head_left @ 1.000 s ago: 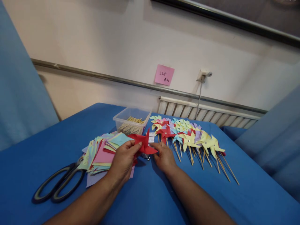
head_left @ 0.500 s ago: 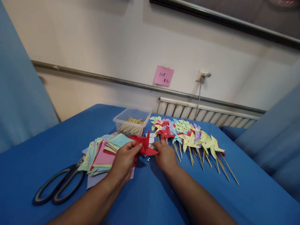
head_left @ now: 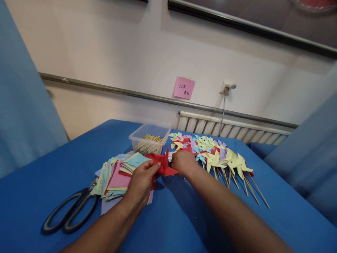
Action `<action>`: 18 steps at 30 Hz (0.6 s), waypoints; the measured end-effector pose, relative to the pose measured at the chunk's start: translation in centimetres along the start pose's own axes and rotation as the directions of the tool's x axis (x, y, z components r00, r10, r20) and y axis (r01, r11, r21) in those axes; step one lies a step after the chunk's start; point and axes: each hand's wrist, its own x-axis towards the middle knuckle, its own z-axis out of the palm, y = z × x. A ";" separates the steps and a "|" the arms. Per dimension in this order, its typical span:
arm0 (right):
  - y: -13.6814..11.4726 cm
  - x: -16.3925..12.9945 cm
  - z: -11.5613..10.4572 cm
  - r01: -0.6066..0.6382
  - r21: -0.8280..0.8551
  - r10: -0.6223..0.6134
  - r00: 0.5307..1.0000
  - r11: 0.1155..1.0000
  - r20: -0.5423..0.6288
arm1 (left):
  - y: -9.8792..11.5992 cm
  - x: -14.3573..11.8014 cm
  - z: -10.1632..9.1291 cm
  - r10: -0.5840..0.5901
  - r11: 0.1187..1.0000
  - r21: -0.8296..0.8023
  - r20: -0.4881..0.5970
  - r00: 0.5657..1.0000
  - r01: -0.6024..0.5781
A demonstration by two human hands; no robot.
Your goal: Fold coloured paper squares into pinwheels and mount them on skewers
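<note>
Blue table [head_left: 52, 168]: finished pinwheels [head_left: 210, 154] are piled right of the red pinwheel [head_left: 162, 163], paper squares [head_left: 118, 172] left of it, scissors [head_left: 68, 211] further left. Red pinwheel is pinched in left hand [head_left: 140, 182]; right hand [head_left: 183, 162] is closed at its centre. Judged step: fastening centre. Next calls for steady pin alignment.

You see your left hand [head_left: 140, 182] and right hand [head_left: 183, 162] bare, both forearms uncovered to the frame's near edge: no sleeves, gloves, rings, watch or markings visible.
</note>
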 end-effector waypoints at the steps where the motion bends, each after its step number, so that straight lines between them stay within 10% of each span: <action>1: -0.2 0.2 0.0 0.004 0.001 -0.004 1.000 1.000 0.011 | 0.0 0.0 0.0 0.000 1.000 -0.003 0.000 1.000 0.000; 8: -0.5 1.1 1.0 -0.047 0.081 0.045 0.999 0.996 0.024 | 0.2 -0.1 -0.1 -0.002 1.000 0.003 0.000 1.000 0.002; 18: 0.7 -4.8 4.5 -0.121 0.358 0.113 0.993 0.926 0.046 | -1.0 -0.2 0.2 -0.038 0.995 0.093 0.024 0.999 0.035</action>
